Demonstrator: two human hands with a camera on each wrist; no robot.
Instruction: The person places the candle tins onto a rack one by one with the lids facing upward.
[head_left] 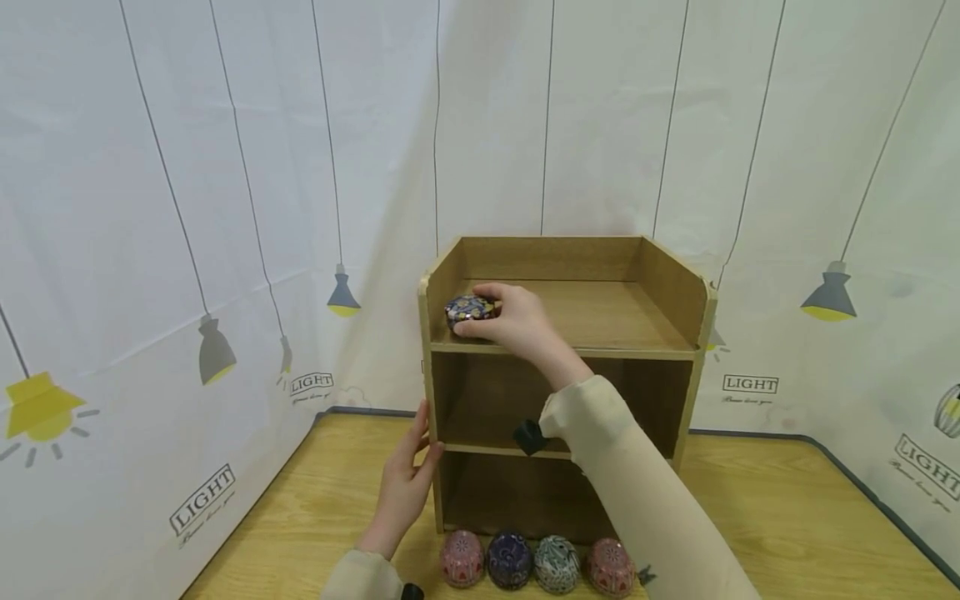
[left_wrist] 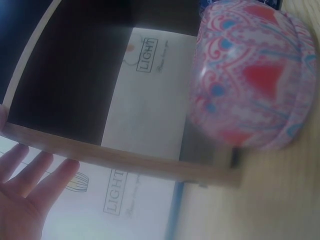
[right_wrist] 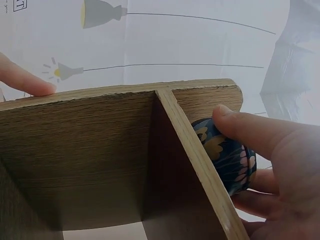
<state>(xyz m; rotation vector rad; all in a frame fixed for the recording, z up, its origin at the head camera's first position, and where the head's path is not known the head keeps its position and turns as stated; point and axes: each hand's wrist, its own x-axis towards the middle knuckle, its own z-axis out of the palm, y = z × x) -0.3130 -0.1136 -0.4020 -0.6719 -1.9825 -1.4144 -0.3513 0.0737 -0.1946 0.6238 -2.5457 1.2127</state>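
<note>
A wooden shelf unit (head_left: 675,300) stands on the table against the curtain. My right hand (head_left: 504,321) holds a dark blue patterned round tin (head_left: 468,308) on the top shelf, at its front left corner; the right wrist view shows fingers (right_wrist: 260,132) curled round this tin (right_wrist: 227,157). My left hand (head_left: 405,483) rests flat against the shelf unit's left side wall, fingers (left_wrist: 30,172) straight. Several patterned round tins lie in a row in front of the unit: pink (head_left: 462,558), dark blue (head_left: 510,560), green-grey (head_left: 557,563), red-pink (head_left: 611,567). The pink tin (left_wrist: 252,75) fills the left wrist view.
The wooden table (head_left: 787,517) is bounded at back and sides by a white curtain (head_left: 187,250) printed with lamps. The shelf unit's two lower compartments (head_left: 495,400) look dark with nothing seen inside. A black wrist-camera mount (head_left: 528,436) sits on my right sleeve.
</note>
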